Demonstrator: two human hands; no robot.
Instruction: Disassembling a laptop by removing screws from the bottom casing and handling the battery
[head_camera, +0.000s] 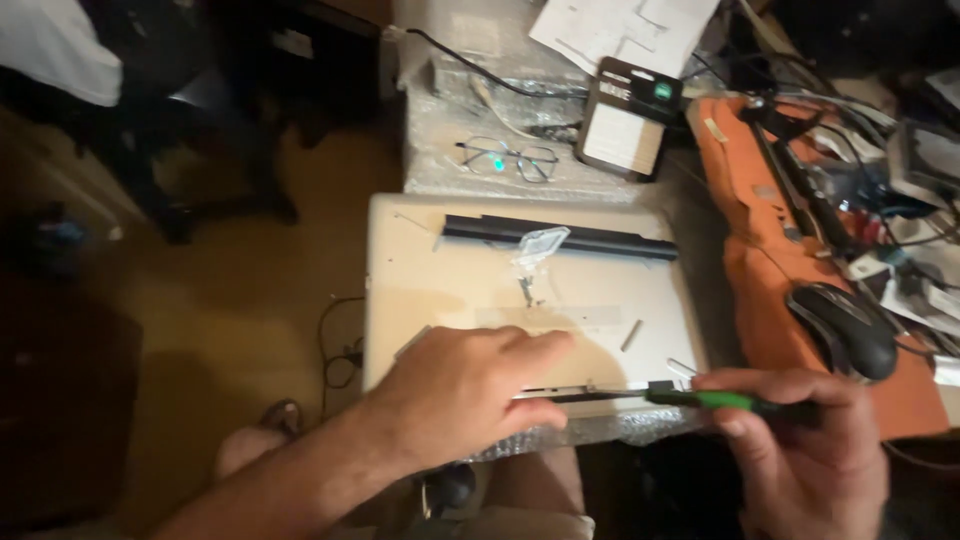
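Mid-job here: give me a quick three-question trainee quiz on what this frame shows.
1. True or false: the left hand lies flat on the silver laptop.
2. Which hand holds the green-handled tool? A) left B) right hand
3. What lies on the bubble wrap beyond the laptop?

Key: 1 true. 2 B. 3 eyeglasses.

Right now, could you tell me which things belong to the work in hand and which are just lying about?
In use:
left hand pressing on the silver laptop
right hand, its grip on the green-handled tool
black strip

Lying about:
glasses
mouse
orange cloth
papers
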